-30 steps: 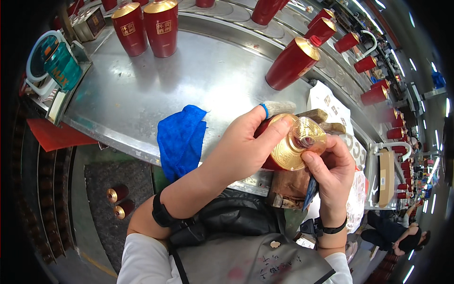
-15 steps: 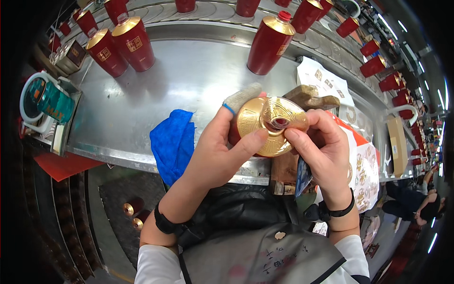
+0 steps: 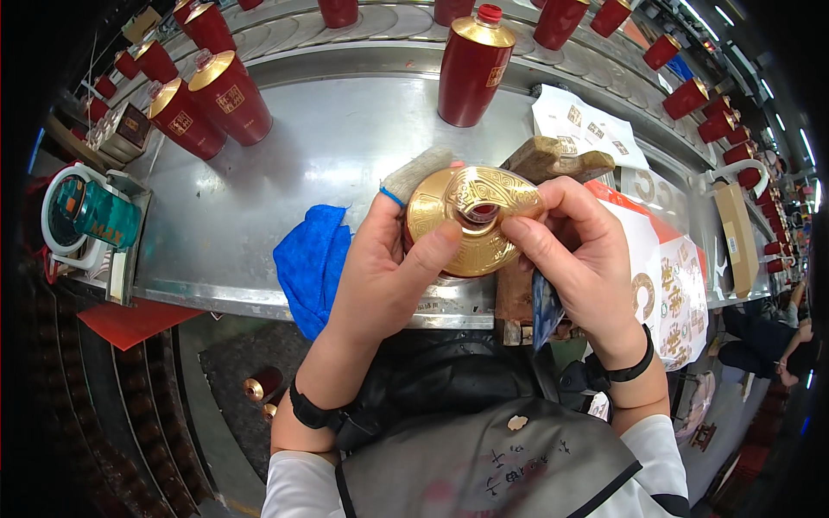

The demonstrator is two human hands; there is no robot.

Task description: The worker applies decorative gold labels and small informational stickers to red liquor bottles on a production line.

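My left hand [image 3: 380,268] is wrapped round a red bottle [image 3: 427,211] with a gold shoulder, its neck opening tilted up toward me. A grey fabric cover with a blue band sits on one of that hand's fingers, and its thumb presses the shoulder beside the neck. Around the neck lies a patterned gold foil sticker [image 3: 496,183]. My right hand [image 3: 587,268] pinches the sticker's right edge between thumb and finger. The bottle's lower body is mostly hidden behind my left hand and the gold shoulder.
A blue cloth [image 3: 313,268] hangs over the front edge of the metal table [image 3: 224,250]. Red bottles [image 3: 475,73] stand at the back, with more on a conveyor [image 3: 389,39]. A wooden block [image 3: 561,155] and sticker sheets [image 3: 682,302] lie to the right. A teal tape roll [image 3: 108,211] is far left.
The gold sticker's lifted part has come down flatter around the bottle neck. Both hands and the bottle have shifted slightly left in the picture as the view moved.
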